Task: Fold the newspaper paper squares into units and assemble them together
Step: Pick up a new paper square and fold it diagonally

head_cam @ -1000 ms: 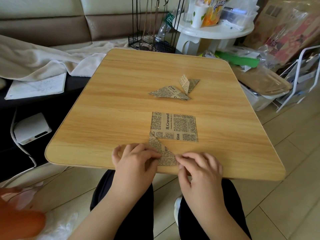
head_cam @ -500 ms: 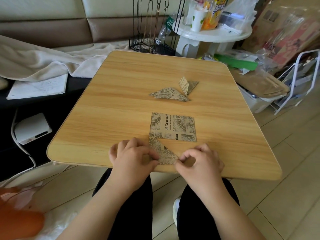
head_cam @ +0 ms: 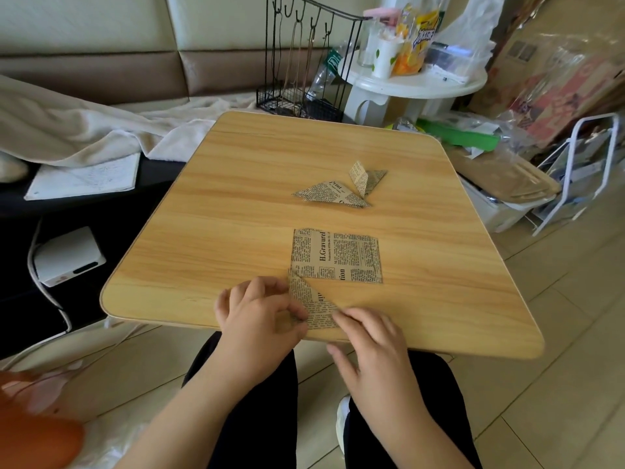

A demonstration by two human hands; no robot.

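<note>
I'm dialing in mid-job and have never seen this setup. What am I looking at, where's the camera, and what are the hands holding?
There is no machine: a seated person works with bare hands. The single picture comes from a camera on their head, looking down at a wooden table. The left hand pinches, and the right hand presses, a partly folded newspaper piece at the near edge. Beyond it lies a flat newspaper square, and farther off two folded units.

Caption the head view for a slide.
Both hands, left hand and right hand, crease a newspaper-print triangle at the wooden table's near edge, beside a flat square.
</note>
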